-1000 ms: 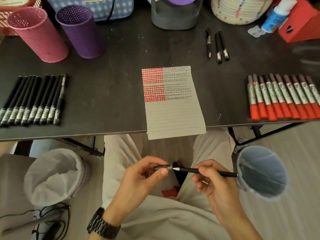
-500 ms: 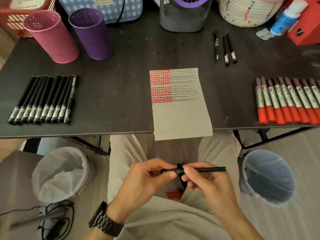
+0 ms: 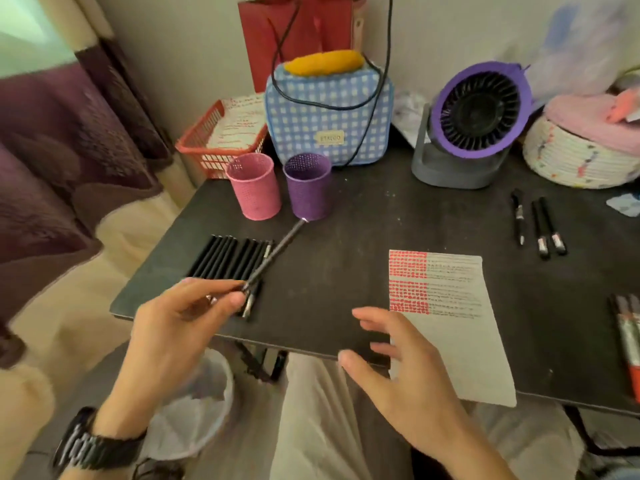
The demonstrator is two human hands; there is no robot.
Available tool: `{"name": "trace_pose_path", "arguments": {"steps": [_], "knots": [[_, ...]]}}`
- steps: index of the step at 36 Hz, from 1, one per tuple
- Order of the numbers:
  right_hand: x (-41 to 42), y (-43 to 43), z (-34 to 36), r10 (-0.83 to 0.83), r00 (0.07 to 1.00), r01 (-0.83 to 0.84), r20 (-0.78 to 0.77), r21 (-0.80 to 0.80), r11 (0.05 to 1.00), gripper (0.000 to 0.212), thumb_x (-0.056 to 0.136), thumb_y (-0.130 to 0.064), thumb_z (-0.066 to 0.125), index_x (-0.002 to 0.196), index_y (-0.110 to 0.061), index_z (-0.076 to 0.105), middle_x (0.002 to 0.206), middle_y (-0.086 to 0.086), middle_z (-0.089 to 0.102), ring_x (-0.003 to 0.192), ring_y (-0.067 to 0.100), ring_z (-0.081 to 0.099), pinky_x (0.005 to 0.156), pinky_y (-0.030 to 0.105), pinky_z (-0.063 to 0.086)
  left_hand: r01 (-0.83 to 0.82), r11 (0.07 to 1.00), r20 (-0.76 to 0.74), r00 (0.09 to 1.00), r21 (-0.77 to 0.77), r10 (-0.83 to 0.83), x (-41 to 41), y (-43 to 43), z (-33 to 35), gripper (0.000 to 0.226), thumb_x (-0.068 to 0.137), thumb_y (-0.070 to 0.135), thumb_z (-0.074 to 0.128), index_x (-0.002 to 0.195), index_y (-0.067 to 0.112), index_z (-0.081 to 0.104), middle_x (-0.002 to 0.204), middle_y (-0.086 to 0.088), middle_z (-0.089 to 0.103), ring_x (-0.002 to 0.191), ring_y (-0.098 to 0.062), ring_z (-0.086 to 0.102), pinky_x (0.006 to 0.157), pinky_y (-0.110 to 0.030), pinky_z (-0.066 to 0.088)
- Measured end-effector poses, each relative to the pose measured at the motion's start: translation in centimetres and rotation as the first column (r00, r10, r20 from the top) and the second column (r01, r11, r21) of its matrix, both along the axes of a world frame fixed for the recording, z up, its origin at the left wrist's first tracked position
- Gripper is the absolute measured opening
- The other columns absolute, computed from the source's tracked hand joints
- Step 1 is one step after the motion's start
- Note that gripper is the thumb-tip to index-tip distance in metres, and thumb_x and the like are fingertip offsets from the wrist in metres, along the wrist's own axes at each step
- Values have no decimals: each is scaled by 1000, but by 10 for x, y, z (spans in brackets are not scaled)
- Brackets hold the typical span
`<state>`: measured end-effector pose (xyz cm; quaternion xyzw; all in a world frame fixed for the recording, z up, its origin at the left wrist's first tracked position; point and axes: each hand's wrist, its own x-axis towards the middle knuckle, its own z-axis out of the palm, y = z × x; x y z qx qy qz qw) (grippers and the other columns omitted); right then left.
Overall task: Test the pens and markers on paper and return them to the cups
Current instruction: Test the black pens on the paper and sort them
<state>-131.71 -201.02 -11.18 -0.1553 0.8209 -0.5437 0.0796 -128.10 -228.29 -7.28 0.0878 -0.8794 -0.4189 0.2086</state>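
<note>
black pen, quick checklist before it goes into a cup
1. Hold secure: left grip pinches the black pen near its lower end: ok.
2. Pen capped: its far end is blurred: cannot tell.
3. Purple cup upright, mouth open: ok.
4. Pink cup upright beside it: ok.
5. Right grip free, fingers spread, holding nothing: ok.
6. Pen above a cup mouth: its far end shows against the purple cup's base, below the rim: not ok.

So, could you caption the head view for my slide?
The left hand holds a black pen toward the purple cup; right hand hovers open by paper.
</note>
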Motion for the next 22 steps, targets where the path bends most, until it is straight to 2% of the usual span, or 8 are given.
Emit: {"name": "trace_pose_path", "arguments": {"steps": [2, 3, 6, 8, 11, 14, 18, 22], "knots": [[-18, -18, -4, 48, 994, -36, -96, 127, 991, 52, 81, -69, 58, 130, -63, 40, 136, -50, 35, 125, -26, 34, 93, -6, 31, -149, 988, 7, 989, 46, 148, -9, -29, -4, 15, 78, 47, 73, 93, 46, 75, 84, 19, 73, 73, -2, 65, 63, -7, 45], [-27, -28, -8, 79, 987, -49, -142, 199, 979, 55, 87, -66, 58, 138, -58, 36, 142, -48, 29, 129, -26, 26, 98, -5, 24, -205, 977, 13, 979, 54, 204, -12, -43, -8, 13, 80, 46, 74, 93, 46, 75, 84, 20, 73, 74, -1, 66, 65, -6, 45], [-49, -54, -20, 125, 975, -44, -184, 391, 920, 67, 95, -62, 52, 153, -47, 22, 162, -25, 12, 147, -7, 9, 112, 16, 12, -334, 942, 36, 942, 28, 333, -20, -76, -24, 9, 85, 42, 76, 94, 45, 73, 85, 22, 72, 78, 3, 65, 65, -7, 46], [-58, -66, -31, 153, 969, -39, -193, 494, 869, 72, 96, -67, 42, 158, -42, 13, 168, -15, 4, 155, 6, -1, 115, 23, 7, -396, 918, 73, 916, 21, 394, -23, -90, -36, 10, 85, 46, 74, 95, 44, 74, 83, 19, 73, 79, 4, 65, 63, -16, 48], [-62, -75, -45, 221, 952, -30, -210, 658, 753, 78, 94, -75, 18, 161, -38, 4, 171, -6, -5, 156, 13, -10, 118, 30, -8, -446, 895, 161, 882, -18, 443, -26, -104, -51, 13, 86, 51, 71, 95, 43, 74, 83, 18, 71, 77, -1, 66, 62, -27, 54], [-65, -75, -48, 240, 954, -58, -178, 677, 734, 80, 90, -78, 9, 161, -41, 2, 171, -7, -9, 155, 11, -13, 119, 32, -11, -487, 866, 198, 844, -110, 499, -27, -110, -60, 4, 90, 49, 69, 87, 47, 71, 84, 17, 72, 77, -4, 66, 66, -37, 59], [-68, -75, -45, 248, 954, -63, -167, 700, 712, 77, 92, -78, 14, 160, -43, 0, 170, -9, -12, 153, 8, -17, 120, 33, -10, -505, 825, 173, 815, -254, 553, -28, -110, -64, 16, 91, 49, 67, 94, 38, 78, 89, 15, 72, 81, -8, 65, 70, -33, 56], [-68, -77, -41, 258, 956, -82, -141, 716, 694, 77, 93, -77, 13, 160, -43, -1, 170, -9, -16, 153, 9, -19, 122, 34, -9, -487, 818, 182, 814, -306, 552, -30, -107, -61, 22, 93, 50, 64, 99, 36, 79, 92, 15, 66, 82, -10, 62, 71, -35, 55]]}}
